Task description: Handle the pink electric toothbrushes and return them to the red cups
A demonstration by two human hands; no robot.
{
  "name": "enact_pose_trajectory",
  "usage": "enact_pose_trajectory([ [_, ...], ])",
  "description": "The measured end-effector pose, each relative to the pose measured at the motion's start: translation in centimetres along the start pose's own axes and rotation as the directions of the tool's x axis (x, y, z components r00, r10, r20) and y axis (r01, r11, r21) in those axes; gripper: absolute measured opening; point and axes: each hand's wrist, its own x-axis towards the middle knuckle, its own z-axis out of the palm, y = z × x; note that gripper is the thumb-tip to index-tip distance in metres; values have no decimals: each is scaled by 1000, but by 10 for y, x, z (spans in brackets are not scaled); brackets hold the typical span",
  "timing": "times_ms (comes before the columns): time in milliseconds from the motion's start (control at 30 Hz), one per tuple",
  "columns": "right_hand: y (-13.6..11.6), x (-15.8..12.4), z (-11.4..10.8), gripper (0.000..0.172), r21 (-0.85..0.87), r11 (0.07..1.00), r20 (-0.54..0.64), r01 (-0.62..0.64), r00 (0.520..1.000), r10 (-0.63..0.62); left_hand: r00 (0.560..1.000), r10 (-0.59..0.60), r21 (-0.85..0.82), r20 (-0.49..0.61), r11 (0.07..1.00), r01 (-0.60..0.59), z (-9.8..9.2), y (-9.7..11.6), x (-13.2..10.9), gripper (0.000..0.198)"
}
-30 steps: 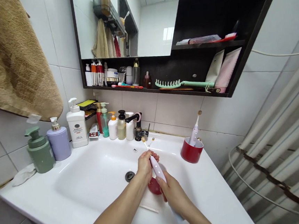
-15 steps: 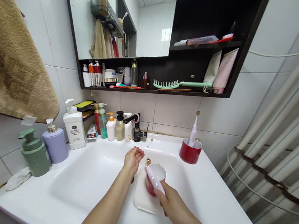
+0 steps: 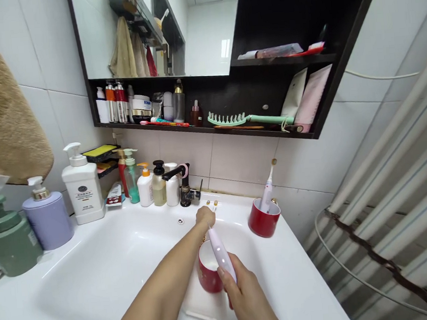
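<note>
My left hand (image 3: 205,216) reaches to the sink's back ledge, closed, its fingers mostly hidden behind its back. A toothbrush head (image 3: 208,203) with yellowish bristles shows just past it and seems pinched there. Beside it on the ledge is another toothbrush head (image 3: 215,204). In my right hand (image 3: 243,287) is a pale pink electric toothbrush handle (image 3: 221,254), its thin metal shaft bare at the top. Behind the handle, a red cup (image 3: 210,280) with a white inside stands in the basin on a white flat piece (image 3: 200,310).
A second red cup (image 3: 264,220) holds an electric toothbrush (image 3: 267,190) on the right rim. The black faucet (image 3: 186,185) stands left of my left hand. Several pump bottles (image 3: 83,186) line the left and back rim. A dark cabinet (image 3: 252,87) hangs above.
My left hand has moved forward to the back ledge, turning from palm-up to back-up, and the toothbrush head with it. My right hand still grips the handle. The view has shifted.
</note>
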Motion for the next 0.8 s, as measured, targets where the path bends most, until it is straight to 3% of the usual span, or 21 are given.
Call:
enact_pose_trajectory([
  [200, 1, 2, 6, 32, 4, 1000, -16, -9, 1000, 9, 989, 97, 238, -112, 969, -68, -3, -4, 13, 16],
  [400, 5, 1, 9, 29, -16, 1000, -5, -3, 1000, 3, 986, 91, 238, -138, 970, -56, -19, -8, 9, 12],
  [567, 7, 2, 2, 33, 7, 1000, -18, -13, 1000, 13, 997, -31, 41, -77, 999, 34, -32, -2, -10, 9],
  [700, 11, 3, 0, 36, 44, 999, 7, -23, 1000, 23, 998, -47, -192, 47, 980, 55, -50, 2, -49, 10],
  [800, 11, 1, 5, 35, 74, 997, 42, -26, 999, 23, 986, -75, -514, 146, 846, 140, -60, 1, -82, 9],
])
